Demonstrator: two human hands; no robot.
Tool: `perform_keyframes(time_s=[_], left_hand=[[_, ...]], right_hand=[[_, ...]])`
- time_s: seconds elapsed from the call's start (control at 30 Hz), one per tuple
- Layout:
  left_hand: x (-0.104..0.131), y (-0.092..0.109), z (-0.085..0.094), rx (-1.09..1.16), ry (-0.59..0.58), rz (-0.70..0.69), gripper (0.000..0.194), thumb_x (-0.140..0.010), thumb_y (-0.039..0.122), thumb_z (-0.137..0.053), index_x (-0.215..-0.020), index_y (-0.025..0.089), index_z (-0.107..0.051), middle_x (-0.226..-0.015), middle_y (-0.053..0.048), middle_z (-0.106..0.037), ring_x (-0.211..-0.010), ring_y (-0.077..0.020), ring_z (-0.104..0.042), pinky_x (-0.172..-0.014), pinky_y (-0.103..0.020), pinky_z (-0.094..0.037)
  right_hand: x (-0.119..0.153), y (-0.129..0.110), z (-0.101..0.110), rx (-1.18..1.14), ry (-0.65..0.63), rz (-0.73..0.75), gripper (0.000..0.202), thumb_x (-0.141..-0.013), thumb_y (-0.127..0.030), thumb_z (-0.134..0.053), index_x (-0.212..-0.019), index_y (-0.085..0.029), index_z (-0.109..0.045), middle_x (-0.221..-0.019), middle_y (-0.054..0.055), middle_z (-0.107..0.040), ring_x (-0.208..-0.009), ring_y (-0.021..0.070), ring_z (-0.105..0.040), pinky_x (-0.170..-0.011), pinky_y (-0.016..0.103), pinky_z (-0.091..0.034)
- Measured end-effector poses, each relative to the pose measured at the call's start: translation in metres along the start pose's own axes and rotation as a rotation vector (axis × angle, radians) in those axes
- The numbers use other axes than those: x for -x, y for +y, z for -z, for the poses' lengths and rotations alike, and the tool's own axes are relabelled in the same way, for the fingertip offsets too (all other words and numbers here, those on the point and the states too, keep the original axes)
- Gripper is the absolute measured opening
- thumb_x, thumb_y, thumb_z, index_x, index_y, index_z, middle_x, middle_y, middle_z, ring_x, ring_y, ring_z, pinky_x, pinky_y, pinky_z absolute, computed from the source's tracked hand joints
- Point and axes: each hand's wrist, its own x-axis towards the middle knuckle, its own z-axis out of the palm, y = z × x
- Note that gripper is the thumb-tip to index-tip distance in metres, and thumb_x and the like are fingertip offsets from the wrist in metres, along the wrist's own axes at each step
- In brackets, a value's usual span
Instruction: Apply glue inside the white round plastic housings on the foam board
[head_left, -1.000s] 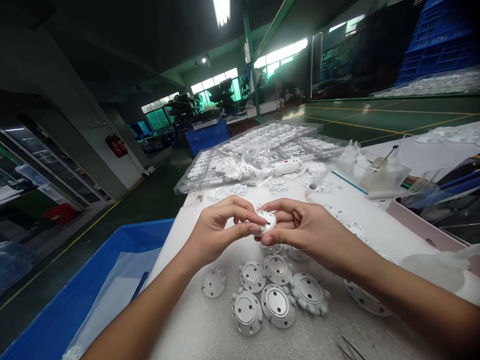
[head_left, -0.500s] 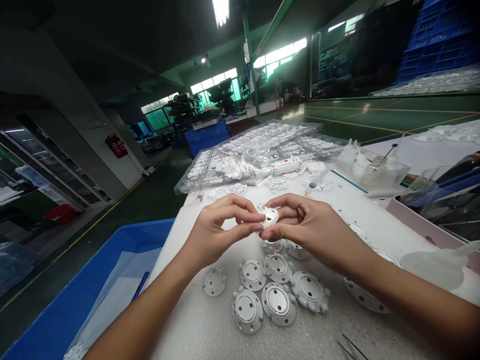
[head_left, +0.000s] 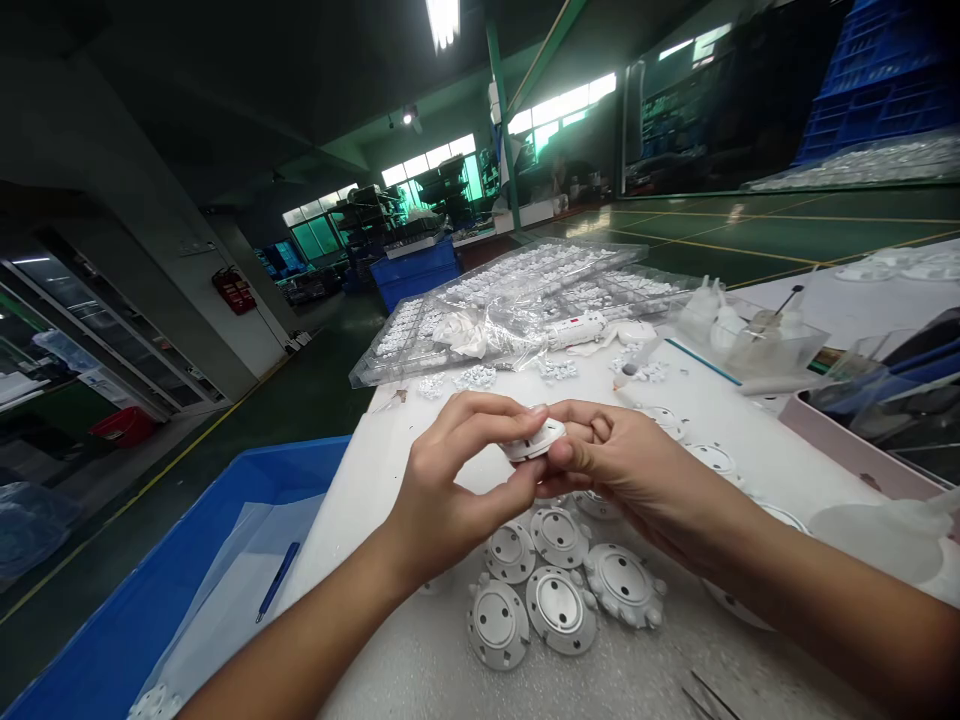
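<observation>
Over the white table (head_left: 360, 630), the person's two bare hands meet on one small white round part (head_left: 541, 440). The left hand (head_left: 457, 465) grips it between a thumb underneath and fingers bent over the top; the right hand (head_left: 611, 455) pinches its opposite side, thumb at the edge and the other fingers curled. The part is tilted and raised clear of the table, some of it hidden by fingers.

On the near part of the table lies a cluster of round white discs (head_left: 561, 612) with dark holes; others are partly covered by the right forearm. A thin pronged tool (head_left: 715, 695), partly in view, lies on the table too.

At the table's far end, clear plastic trays (head_left: 495, 290) hold small white pieces, with loose heaps (head_left: 475, 377) in front. Toward the table's right side are a blue stick (head_left: 703, 361), a clear container (head_left: 787, 352) and a pink-sided box (head_left: 847, 440). Beside the table's left edge, a blue bin (head_left: 285, 456) holds a plastic sheet (head_left: 225, 590) and a blue pen (head_left: 277, 582).
</observation>
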Motion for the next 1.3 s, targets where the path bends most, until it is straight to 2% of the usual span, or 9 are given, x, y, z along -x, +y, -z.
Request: perform_keyframes(time_s=[0.17,0.33,0.4,0.57,0.63,0.73,1.0,1.13,1.3], left_hand=[[0.004,0.003,-0.004,-0.013,0.096,0.031,0.031,-0.072,0.006,-0.071,-0.101,0.017,-0.066,-0.086,-0.005,-0.061,-0.084,-0.0164,-0.058,-0.074,-0.033,-0.050],[0.005,0.006,-0.002,-0.061,0.105,0.137,0.026,-0.071,0.013,-0.073,-0.095,0.021,-0.066,-0.076,-0.002,-0.058,-0.073,-0.0143,-0.054,-0.065,-0.029,-0.046],[0.005,0.006,0.000,-0.045,0.110,0.200,0.024,-0.072,0.013,-0.072,-0.094,0.021,-0.066,-0.076,-0.001,-0.056,-0.072,-0.0137,-0.053,-0.064,-0.029,-0.045],[0.002,0.008,0.000,-0.006,0.122,0.262,0.024,-0.074,0.007,-0.066,-0.093,0.021,-0.066,-0.078,0.001,-0.055,-0.076,-0.0121,-0.053,-0.068,-0.026,-0.046],[0.002,0.010,-0.001,0.025,0.117,0.293,0.023,-0.073,0.006,-0.066,-0.091,0.021,-0.065,-0.080,0.001,-0.055,-0.077,-0.0115,-0.054,-0.066,-0.024,-0.046],[0.002,0.014,-0.003,0.099,0.091,0.370,0.025,-0.072,0.005,-0.065,-0.091,0.021,-0.064,-0.086,0.000,-0.056,-0.080,-0.0114,-0.055,-0.060,-0.020,-0.046],[0.005,0.019,-0.008,0.117,0.075,0.459,0.022,-0.072,0.004,-0.064,-0.086,0.020,-0.064,-0.079,0.000,-0.053,-0.076,-0.0116,-0.053,-0.061,-0.021,-0.045],[0.005,0.019,-0.008,0.125,0.080,0.396,0.022,-0.073,0.004,-0.064,-0.087,0.020,-0.063,-0.078,0.000,-0.054,-0.079,-0.0126,-0.054,-0.069,-0.025,-0.046],[0.006,0.017,-0.006,0.104,0.107,0.193,0.028,-0.071,0.002,-0.066,-0.092,0.020,-0.064,-0.077,0.000,-0.055,-0.076,-0.0132,-0.055,-0.067,-0.027,-0.046]], right_hand=[[0.003,-0.001,-0.003,0.059,0.009,-0.038,0.066,-0.055,-0.045,-0.084,-0.105,-0.013,-0.056,-0.071,0.001,-0.063,-0.067,0.0141,-0.063,-0.069,0.028,-0.054],[0.008,-0.009,-0.004,0.355,-0.065,0.057,0.051,-0.075,-0.044,-0.071,-0.115,-0.015,-0.056,-0.074,0.003,-0.066,-0.070,0.0159,-0.064,-0.066,0.028,-0.053],[0.010,-0.010,-0.004,0.598,0.010,0.238,0.038,-0.082,-0.041,-0.064,-0.113,-0.019,-0.058,-0.076,0.002,-0.067,-0.070,0.0155,-0.064,-0.065,0.027,-0.052],[0.014,-0.004,0.000,1.205,0.178,1.054,0.021,-0.085,-0.016,-0.058,-0.106,-0.017,-0.060,-0.091,0.004,-0.065,-0.082,0.0133,-0.061,-0.072,0.025,-0.048],[0.015,-0.002,0.001,1.309,0.213,1.185,0.022,-0.082,-0.012,-0.061,-0.104,-0.014,-0.059,-0.094,0.007,-0.063,-0.088,0.0143,-0.060,-0.076,0.025,-0.048],[0.016,-0.001,0.001,1.304,0.223,1.182,0.021,-0.082,-0.010,-0.061,-0.102,-0.014,-0.057,-0.101,0.008,-0.062,-0.095,0.0148,-0.060,-0.080,0.025,-0.048],[0.018,0.002,-0.001,1.283,0.218,1.104,0.010,-0.084,-0.010,-0.054,-0.090,-0.018,-0.053,-0.077,0.002,-0.063,-0.072,0.0128,-0.062,-0.058,0.024,-0.046],[0.021,0.005,-0.001,1.316,0.229,1.147,0.019,-0.083,-0.007,-0.055,-0.096,-0.020,-0.051,-0.082,0.002,-0.065,-0.075,0.0137,-0.063,-0.060,0.025,-0.048],[0.026,0.004,0.000,1.310,0.207,1.220,0.034,-0.081,-0.006,-0.057,-0.111,-0.022,-0.051,-0.099,0.005,-0.066,-0.094,0.0155,-0.064,-0.079,0.025,-0.053]])
